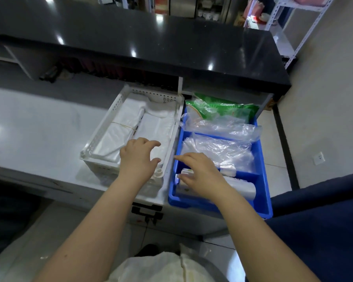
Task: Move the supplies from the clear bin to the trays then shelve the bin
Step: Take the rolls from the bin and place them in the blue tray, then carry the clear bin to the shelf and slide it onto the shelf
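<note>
A white perforated tray [102, 131] holds flat stacks of white plastic bags [151, 127]. Beside it on the right stands a blue divided tray [261, 180] with clear plastic bags [218, 147], a green packet [222, 107] at its far end and a roll of bags [240, 187] in the near compartment. My left hand [139, 157] hovers over the white tray's near right corner, fingers apart and empty. My right hand [200, 171] rests flat on the roll in the blue tray's near compartment, fingers spread. No clear bin is in view.
Both trays sit on a pale counter [39, 131] under a raised black ledge [151, 41]. A dark blue chair [324, 220] stands at the right. A metal shelving rack [306, 27] is at the far right. A black latch [147, 212] is on the cabinet front.
</note>
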`<state>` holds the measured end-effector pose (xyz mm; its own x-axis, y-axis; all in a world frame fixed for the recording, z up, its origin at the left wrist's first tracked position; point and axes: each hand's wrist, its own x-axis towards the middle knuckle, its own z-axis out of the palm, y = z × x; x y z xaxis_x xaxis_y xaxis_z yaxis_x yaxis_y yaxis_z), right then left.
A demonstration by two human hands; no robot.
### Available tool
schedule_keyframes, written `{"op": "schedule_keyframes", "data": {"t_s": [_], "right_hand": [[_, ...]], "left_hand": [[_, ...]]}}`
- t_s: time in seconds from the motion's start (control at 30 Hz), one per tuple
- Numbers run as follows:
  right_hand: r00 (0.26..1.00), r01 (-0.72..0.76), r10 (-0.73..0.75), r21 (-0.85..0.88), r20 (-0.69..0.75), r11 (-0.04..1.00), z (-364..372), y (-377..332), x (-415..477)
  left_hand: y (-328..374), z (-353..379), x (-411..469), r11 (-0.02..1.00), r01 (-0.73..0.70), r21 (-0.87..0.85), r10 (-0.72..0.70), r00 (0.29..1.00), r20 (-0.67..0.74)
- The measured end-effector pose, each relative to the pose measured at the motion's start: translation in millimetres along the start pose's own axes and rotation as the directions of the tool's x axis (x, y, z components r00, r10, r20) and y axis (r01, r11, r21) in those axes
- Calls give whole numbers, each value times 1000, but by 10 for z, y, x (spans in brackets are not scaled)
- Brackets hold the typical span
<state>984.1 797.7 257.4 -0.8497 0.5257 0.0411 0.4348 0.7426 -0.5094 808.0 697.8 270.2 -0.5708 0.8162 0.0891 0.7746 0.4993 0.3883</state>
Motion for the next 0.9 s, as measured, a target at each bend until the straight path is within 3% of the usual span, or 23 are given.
{"op": "schedule_keyframes", "data": {"t_s": [0.17,0.33,0.6,0.9], "right_hand": [[988,154,-154,-28,12,988,93,-339,549],[935,347,-345,-7,84,938,402,-1047,908],[717,683,-663,-26,218,730,1342,-2907,1210],[490,843,-805,53,334,536,2874,-5186,1230]], "left_hand": [[-389,-130,-177,988,147,55,-143,987,-71],[-1037,-453,-628,929,369,15,-360,913,-190],[-2472,-1215,-1664,794,607,25,-555,741,-377],[-4451,-2045,-3098,587,809,-16,-734,524,-431]]}}
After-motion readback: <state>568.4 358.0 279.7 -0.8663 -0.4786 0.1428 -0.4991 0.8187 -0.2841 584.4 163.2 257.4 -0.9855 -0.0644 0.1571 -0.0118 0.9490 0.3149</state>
